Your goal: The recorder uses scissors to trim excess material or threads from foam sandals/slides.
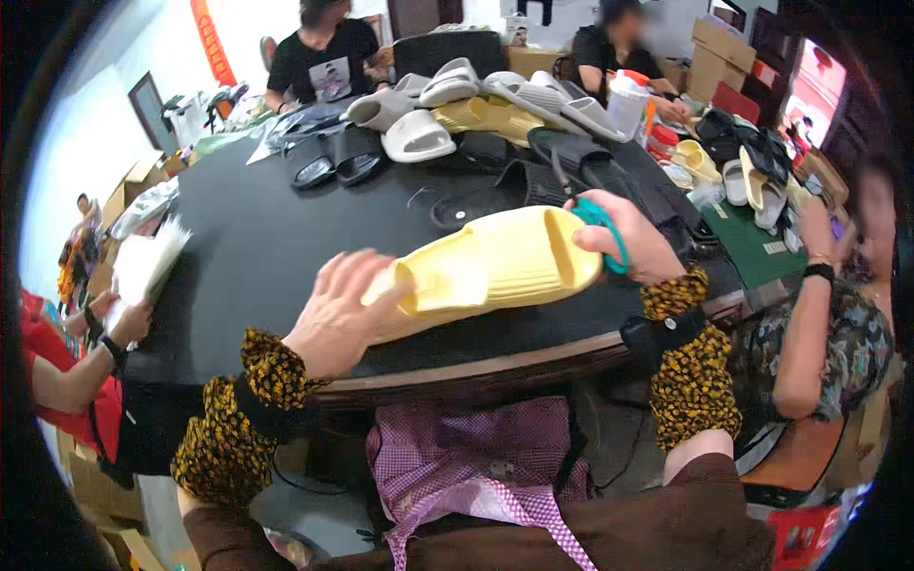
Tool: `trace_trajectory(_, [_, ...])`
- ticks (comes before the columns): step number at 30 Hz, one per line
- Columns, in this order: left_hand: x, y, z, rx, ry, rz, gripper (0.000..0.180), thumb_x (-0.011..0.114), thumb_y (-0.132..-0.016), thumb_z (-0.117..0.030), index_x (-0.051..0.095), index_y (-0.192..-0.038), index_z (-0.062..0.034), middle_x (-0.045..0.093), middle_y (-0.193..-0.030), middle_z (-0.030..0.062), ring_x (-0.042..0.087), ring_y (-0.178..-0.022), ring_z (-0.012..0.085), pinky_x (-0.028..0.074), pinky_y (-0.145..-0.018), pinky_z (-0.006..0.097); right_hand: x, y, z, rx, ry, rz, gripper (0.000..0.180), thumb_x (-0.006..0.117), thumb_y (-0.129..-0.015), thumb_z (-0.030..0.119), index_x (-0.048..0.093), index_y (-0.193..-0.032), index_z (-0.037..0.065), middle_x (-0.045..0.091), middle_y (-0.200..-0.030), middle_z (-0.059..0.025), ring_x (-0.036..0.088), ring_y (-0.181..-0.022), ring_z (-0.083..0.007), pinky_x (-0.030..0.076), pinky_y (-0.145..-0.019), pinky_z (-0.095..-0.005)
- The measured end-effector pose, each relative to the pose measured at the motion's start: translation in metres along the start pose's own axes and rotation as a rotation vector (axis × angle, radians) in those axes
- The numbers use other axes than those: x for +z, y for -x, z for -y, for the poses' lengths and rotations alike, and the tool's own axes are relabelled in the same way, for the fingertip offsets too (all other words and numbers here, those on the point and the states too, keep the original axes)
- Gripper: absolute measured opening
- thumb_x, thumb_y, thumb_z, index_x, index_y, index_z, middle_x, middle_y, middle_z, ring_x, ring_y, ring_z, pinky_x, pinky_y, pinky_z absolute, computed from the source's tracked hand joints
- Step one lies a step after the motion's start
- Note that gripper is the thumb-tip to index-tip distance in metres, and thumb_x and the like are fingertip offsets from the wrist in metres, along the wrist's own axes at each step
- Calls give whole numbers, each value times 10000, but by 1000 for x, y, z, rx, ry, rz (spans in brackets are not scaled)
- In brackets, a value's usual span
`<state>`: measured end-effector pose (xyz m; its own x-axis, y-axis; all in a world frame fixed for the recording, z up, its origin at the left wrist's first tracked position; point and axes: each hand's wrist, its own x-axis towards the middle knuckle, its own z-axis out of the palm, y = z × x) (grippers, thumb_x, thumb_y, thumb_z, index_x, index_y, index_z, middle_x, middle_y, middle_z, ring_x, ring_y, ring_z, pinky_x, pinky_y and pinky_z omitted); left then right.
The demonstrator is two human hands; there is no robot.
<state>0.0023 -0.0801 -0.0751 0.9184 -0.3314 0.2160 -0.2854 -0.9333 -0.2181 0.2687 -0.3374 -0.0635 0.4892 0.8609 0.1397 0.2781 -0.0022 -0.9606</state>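
Note:
A yellow ribbed slipper [490,262] lies between my hands, tilted above the front edge of the black table. My left hand [333,309] is closed around its left end, with the thumb across the slipper; the fingers are slightly blurred. At the slipper's right end, my right hand [633,233] grips scissors with a teal handle loop [619,249]. The fingers of that hand also touch the slipper's end. A dark blade seems to point away from me, partly hidden by the hand.
Grey, yellow and black slippers [419,136] are heaped at the far side of the black table [248,247]. A white bottle [626,103] stands beside them. Co-workers sit around. At right, a green board [757,247] lies near more slippers. A purple checked apron [466,447] covers my lap.

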Motion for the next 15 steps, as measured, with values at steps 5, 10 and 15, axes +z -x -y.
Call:
trace_trajectory(5, [25, 25, 21, -652, 405, 255, 1000, 753, -646, -416, 196, -1399, -62, 247, -1388, 286, 279, -1282, 418, 266, -1034, 485, -5, -10, -17, 70, -34, 66, 396, 647, -739, 227, 537, -1036, -13, 584, -771, -60, 566, -575, -122, 464, -430, -250])
trace_trajectory(10, [36, 34, 25, -586, 599, 214, 996, 760, -639, -398, 215, -1385, -27, 352, -1345, 248, 348, -1241, 403, 293, -1025, 456, 26, -28, -32, 74, -79, 137, 404, 667, -718, 207, 538, -1024, -22, 588, -777, -79, 585, -598, -144, 485, -443, -267])
trace_trajectory(15, [26, 31, 29, -584, 564, 125, 945, 786, -613, -349, 288, -1340, -7, 396, -1309, 221, 369, -1224, 379, 311, -1013, 440, 54, -33, -56, 128, -350, 138, 382, 636, -750, 163, 512, -1069, -9, 583, -804, -70, 593, -629, -137, 484, -444, -243])
